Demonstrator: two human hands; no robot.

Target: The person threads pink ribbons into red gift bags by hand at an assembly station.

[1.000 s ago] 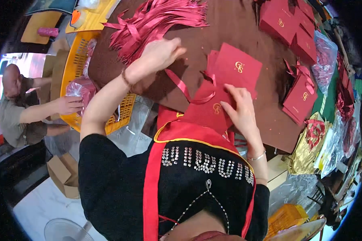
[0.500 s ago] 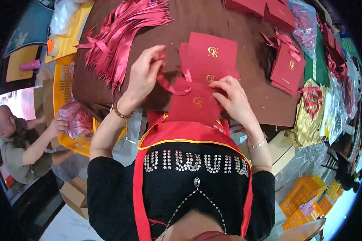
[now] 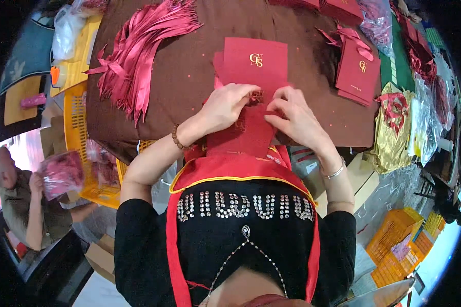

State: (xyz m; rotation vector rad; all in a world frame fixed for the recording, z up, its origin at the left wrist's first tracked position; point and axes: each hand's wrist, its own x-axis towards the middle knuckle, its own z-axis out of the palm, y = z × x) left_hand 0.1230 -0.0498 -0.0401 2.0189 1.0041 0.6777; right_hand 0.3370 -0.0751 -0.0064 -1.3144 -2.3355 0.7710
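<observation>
Looks like the ribbon-threading step: left hand (image 3: pixel 225 105) and right hand (image 3: pixel 294 117) are both pinching closed on the red card (image 3: pixel 246 135)'s ribbon (image 3: pixel 255 97); pulling it snug probably needs care.

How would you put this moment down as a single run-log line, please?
left hand: on red paper bag | right hand: same bag, fingertips at its top edge | ribbon pile: left on brown table
</observation>
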